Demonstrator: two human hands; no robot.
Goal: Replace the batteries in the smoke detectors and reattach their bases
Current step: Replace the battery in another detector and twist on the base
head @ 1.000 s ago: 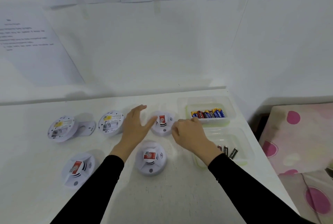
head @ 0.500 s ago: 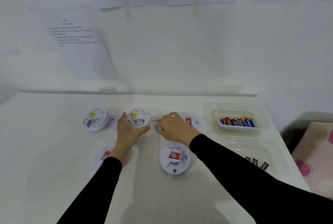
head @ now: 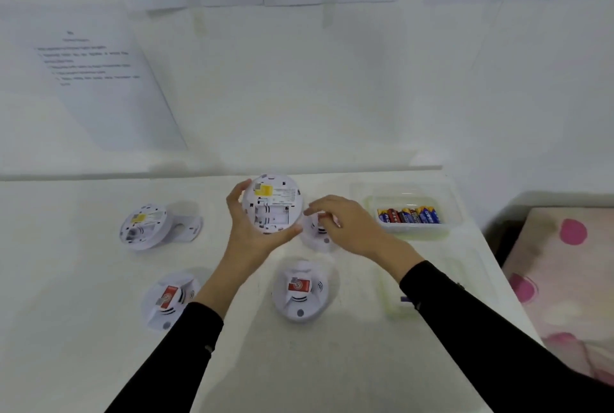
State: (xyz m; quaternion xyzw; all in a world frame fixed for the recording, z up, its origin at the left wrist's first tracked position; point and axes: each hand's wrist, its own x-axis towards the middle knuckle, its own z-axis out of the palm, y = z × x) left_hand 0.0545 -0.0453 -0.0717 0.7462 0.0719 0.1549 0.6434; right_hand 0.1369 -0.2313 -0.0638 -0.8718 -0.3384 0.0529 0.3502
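White table (head: 99, 363) runs up to a white wall with printed sheets (head: 99, 80) taped on it. The person's left hand (head: 247, 236) holds a detector (head: 272, 205) lifted off the table and tilted so its underside faces them. The thumb lies along the near rim and the fingers wrap the far left rim. A yellow label and the battery bay show on that underside; I cannot tell whether cells sit in the bay.

The right hand (head: 345, 226) hovers just beside it on the right with its fingers loosely bent. The index tip is close to the detector's right rim, and I cannot tell if it touches. Under that hand a second detector (head: 317, 241) sits on the table, partly hidden.

At the back left a third detector (head: 144, 226) lies underside up, leaning on a loose base (head: 186, 230). Nearer the person, two more stand face up with red stickers, the left one (head: 169, 299) just beside the left sleeve and the middle one (head: 300, 289) between the two forearms.

A clear tub of batteries (head: 410, 215) stands at the back right. Another clear tub (head: 432, 283) sits nearer, partly behind the right forearm. Off the table's right edge lies a pink-spotted cloth (head: 558, 273).
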